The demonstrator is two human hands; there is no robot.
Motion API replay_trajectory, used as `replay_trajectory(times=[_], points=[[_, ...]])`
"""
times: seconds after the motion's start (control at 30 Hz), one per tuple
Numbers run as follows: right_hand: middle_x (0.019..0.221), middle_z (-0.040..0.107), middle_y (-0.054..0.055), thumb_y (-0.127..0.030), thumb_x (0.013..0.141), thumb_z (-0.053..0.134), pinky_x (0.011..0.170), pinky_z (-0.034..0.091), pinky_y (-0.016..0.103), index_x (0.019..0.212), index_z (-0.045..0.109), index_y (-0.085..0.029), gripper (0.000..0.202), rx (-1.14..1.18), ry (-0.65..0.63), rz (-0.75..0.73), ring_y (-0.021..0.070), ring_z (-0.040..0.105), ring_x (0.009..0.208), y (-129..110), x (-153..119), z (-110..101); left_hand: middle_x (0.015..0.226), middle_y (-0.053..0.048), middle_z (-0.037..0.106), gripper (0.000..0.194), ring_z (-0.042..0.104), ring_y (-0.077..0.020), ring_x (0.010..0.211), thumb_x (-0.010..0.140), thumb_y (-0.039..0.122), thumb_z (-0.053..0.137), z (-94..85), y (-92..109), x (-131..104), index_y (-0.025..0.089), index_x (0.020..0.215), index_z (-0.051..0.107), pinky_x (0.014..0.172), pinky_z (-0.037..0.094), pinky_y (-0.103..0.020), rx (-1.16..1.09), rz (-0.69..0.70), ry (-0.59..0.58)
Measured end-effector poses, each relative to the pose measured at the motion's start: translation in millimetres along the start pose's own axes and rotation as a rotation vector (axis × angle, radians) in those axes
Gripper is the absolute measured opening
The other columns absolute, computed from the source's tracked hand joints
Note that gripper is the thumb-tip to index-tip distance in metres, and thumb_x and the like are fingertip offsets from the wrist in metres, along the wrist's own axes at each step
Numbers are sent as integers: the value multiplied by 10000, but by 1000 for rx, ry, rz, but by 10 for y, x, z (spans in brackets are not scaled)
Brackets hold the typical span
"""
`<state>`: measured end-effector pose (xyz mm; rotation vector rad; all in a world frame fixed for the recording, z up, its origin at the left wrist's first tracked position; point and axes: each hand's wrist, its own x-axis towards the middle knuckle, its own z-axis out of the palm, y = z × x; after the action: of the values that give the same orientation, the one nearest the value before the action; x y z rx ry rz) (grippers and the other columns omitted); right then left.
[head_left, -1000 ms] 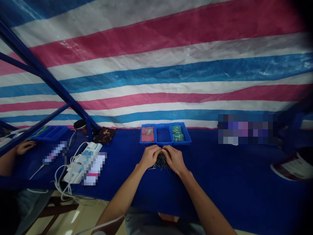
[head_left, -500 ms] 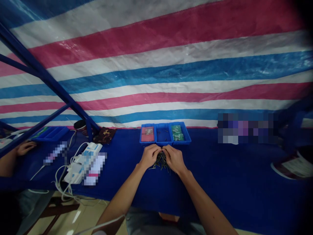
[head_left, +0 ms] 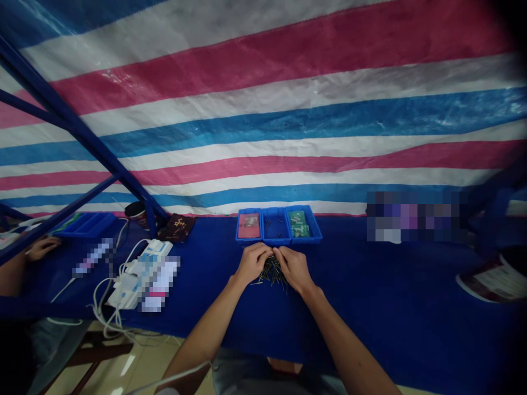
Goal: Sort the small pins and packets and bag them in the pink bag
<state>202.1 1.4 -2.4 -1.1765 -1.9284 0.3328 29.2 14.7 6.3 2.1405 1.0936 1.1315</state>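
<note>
A loose pile of thin, dark and brassy metal pieces (head_left: pixel 272 271) lies on the blue table. My left hand (head_left: pixel 254 262) curls around the pile's left side, and my right hand (head_left: pixel 293 265) around its right. Their fingertips come together at the far edge of the pile; whatever they pinch is too small to make out. Just beyond them stands a blue tray (head_left: pixel 276 241) in three sections: a pink card with small parts on the left, a few thin pieces in the middle, a green card with small parts on the right.
To the left are a white power strip (head_left: pixel 130 277) with cables, a brown packet (head_left: pixel 178 227), a cup (head_left: pixel 135 211) and blue frame bars. Another person's hand (head_left: pixel 44 248) rests farther left. A round container (head_left: pixel 494 277) stands at right; striped sheeting hangs behind.
</note>
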Motion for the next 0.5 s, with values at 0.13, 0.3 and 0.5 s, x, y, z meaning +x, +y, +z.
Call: replay_trajectory(times=[0.13,0.3,0.5], points=[[923,702,50,-337,1022,451,699,467,267,1061,637,-225,220,60,-4,-18,175,663,762,-17,11,-36,799,-61,666,300,601,-158,737,997,308,469,-7,-9,-5,157,868,694,742,466,-279,8,-17,28],[989,699,56,-251,1026,419,792,493,281,1119,661,-248,259,85,3,-41,184,676,865,6,18,-23,786,-50,662,288,601,-153,722,990,298,484,-21,4,-1,158,846,691,733,463,-266,8,-39,19],[890,676,47,-257,1026,416,683,460,255,1044,674,-234,260,17,-9,-39,165,648,737,1,17,-34,791,-51,661,295,601,-154,730,995,311,474,-16,12,4,161,855,685,742,461,-267,9,-34,24]])
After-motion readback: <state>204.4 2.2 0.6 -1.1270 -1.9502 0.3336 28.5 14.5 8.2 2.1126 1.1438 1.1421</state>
